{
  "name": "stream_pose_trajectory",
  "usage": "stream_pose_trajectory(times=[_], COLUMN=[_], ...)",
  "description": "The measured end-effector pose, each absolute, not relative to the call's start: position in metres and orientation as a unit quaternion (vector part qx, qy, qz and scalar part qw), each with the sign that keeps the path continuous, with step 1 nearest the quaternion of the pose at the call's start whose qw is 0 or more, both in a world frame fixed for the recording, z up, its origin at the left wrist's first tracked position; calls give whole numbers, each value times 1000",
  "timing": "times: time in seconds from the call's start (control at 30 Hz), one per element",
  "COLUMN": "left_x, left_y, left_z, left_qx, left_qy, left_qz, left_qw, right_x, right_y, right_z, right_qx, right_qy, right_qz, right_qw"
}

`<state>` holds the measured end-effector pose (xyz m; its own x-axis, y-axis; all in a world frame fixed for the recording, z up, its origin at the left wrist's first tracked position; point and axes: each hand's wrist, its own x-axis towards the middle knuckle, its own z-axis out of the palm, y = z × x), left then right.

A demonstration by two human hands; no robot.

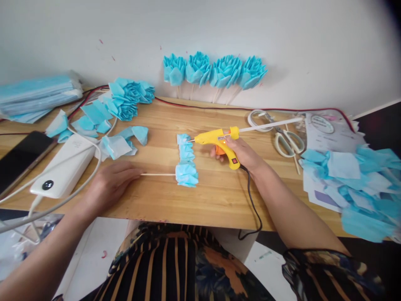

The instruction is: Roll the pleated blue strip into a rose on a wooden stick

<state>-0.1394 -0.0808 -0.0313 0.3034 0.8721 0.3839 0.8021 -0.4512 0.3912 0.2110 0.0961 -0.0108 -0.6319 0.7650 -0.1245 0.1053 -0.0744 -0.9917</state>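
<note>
Between the fingertips of my left hand (114, 182) is the end of a thin wooden stick (159, 174), lying level just over the table. At its other end a bunched roll of blue paper-like material (187, 175) sits around the stick. From that roll a pleated blue strip (186, 153) runs away from me across the wood. My right hand (239, 152) is closed round a yellow hot glue gun (214, 137), fingers by the orange trigger. The gun's metal nozzle points left and meets the far part of the strip. A long white glue stick (272, 124) protrudes from its back.
Several blue flowers on sticks (198, 69) lean against the wall. More blue flowers (125, 96), cut pieces (117, 144), a white power bank (67, 163) with cable and a phone (23, 156) are left. Scissors (290, 142) and a heap of blue pieces (360, 171) lie right.
</note>
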Motion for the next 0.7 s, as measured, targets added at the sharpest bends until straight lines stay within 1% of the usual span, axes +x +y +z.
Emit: stream_pose_trajectory(times=[0.3, 0.43, 0.57, 0.7], left_x=[-138, -139, -138, -138], left_y=[-80, -81, -81, -81], left_z=[-32, -32, -31, -30], left_qx=[813, 802, 795, 796], left_qy=[487, 522, 537, 533], left_qz=[315, 287, 276, 281], left_qw=[47, 28, 53, 53], right_x=[219, 222, 221, 222], right_y=[96, 97, 99, 100], right_z=[-10, -13, -12, -10], right_qx=[-347, -352, -330, -335], right_qy=[-656, -656, -642, -653], right_qz=[635, 639, 664, 658], right_qw=[212, 194, 195, 171])
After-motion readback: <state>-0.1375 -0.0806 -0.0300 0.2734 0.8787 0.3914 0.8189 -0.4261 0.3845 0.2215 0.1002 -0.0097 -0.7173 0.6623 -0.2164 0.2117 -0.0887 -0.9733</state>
